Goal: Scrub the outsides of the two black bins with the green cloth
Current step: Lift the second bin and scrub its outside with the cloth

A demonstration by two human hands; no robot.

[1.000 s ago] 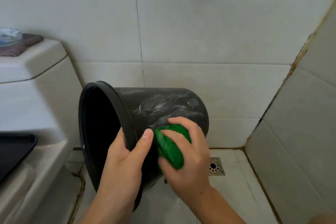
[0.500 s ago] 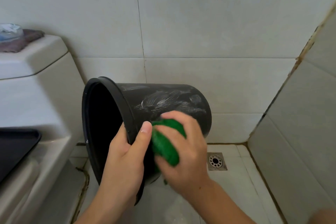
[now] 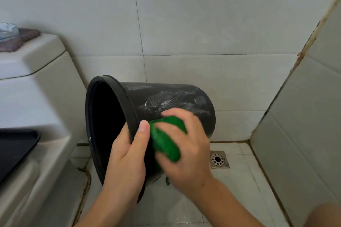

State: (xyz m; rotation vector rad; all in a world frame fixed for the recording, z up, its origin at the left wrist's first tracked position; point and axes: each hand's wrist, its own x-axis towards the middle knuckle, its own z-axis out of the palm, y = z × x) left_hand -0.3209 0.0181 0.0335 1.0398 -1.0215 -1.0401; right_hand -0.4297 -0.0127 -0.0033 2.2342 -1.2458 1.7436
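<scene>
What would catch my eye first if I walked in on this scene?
Most likely the black bin, tipped on its side in the middle with pale soapy streaks on its wall. The left hand grips its rim, while the right hand presses a bright green cloth against the outside. A floor drain sits just right of them.

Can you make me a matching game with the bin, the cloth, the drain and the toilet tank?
Things:
1. round black plastic bin
2. crumpled green cloth
3. square metal floor drain
4. white ceramic toilet tank

Places or states:
A. set into the floor tiles
B. at the left
C. tipped sideways, soapy streaks
D. held in the right hand

Pairs: 1-C, 2-D, 3-A, 4-B
</scene>
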